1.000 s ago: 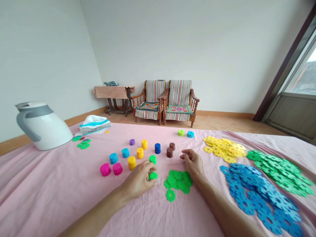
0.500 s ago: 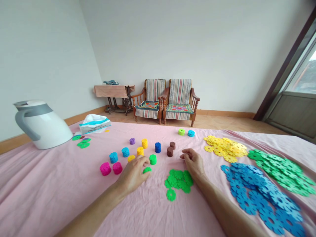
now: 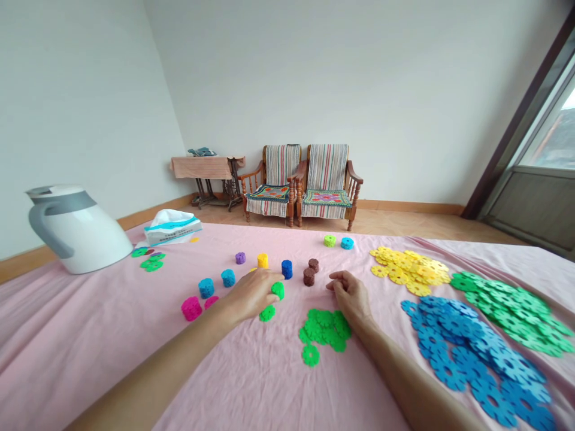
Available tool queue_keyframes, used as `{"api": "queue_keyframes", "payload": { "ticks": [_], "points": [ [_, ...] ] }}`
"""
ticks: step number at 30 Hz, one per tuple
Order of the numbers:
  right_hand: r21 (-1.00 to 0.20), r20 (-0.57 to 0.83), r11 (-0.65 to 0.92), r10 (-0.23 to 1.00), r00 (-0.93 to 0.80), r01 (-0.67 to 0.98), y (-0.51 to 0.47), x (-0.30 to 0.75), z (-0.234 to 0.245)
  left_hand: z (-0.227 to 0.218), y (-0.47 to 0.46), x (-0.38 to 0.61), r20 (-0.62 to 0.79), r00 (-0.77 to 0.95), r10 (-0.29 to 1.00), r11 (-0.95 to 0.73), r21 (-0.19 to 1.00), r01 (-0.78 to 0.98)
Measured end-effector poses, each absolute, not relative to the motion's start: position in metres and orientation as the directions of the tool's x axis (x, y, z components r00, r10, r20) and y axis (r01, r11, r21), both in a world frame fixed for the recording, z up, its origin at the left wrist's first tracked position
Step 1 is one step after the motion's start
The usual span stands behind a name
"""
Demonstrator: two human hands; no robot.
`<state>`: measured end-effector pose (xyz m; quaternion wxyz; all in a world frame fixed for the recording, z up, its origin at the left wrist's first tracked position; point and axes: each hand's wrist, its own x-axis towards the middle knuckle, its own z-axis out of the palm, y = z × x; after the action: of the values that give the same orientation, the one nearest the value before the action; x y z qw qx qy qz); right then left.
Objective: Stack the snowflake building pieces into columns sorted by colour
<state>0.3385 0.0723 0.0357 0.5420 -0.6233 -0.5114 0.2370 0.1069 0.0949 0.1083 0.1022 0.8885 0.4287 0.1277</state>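
My left hand (image 3: 257, 292) reaches over the stacks, its thumb and fingers closed around a stack of green snowflake discs (image 3: 278, 291). Just below that thumb lies a lower green stack (image 3: 267, 313). The hand partly covers a yellow stack and a magenta stack (image 3: 211, 302). My right hand (image 3: 353, 296) rests on the cloth, fingers loosely curled and apart, with nothing visible in them. It lies beside a loose pile of green discs (image 3: 326, 326) and to the right of two brown stacks (image 3: 309, 276). A dark blue stack (image 3: 287, 269) stands just beyond my left fingertips.
Yellow (image 3: 411, 266), blue (image 3: 476, 353) and darker green (image 3: 516, 311) disc piles spread at the right. Light blue (image 3: 206, 288), magenta (image 3: 191, 308) and purple (image 3: 240, 258) stacks stand left. A kettle (image 3: 85, 233) and tissue box (image 3: 173, 229) stand on the pink cloth (image 3: 112, 335).
My left hand has moved right and slightly away from me, from the low green stack to the taller green one. The right hand has stayed in nearly the same place.
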Motion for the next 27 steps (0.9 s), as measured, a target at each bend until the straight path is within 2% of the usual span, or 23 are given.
{"api": "queue_keyframes", "payload": {
  "ticks": [18,24,27],
  "points": [
    [-0.91,0.266,0.114,0.899,0.348,0.4,0.074,0.339,0.034,0.114,0.1,0.114,0.061,0.528,0.847,-0.519,0.308,0.797],
    [-0.914,0.251,0.105,0.904,0.345,0.391,0.074,0.339,0.033,0.114,0.098,0.113,0.095,0.517,0.851,-0.517,0.332,0.789],
    [-0.914,0.249,0.104,0.906,0.341,0.391,0.073,0.339,0.034,0.117,0.09,0.108,0.171,0.497,0.851,-0.524,0.352,0.776]
  ]
}}
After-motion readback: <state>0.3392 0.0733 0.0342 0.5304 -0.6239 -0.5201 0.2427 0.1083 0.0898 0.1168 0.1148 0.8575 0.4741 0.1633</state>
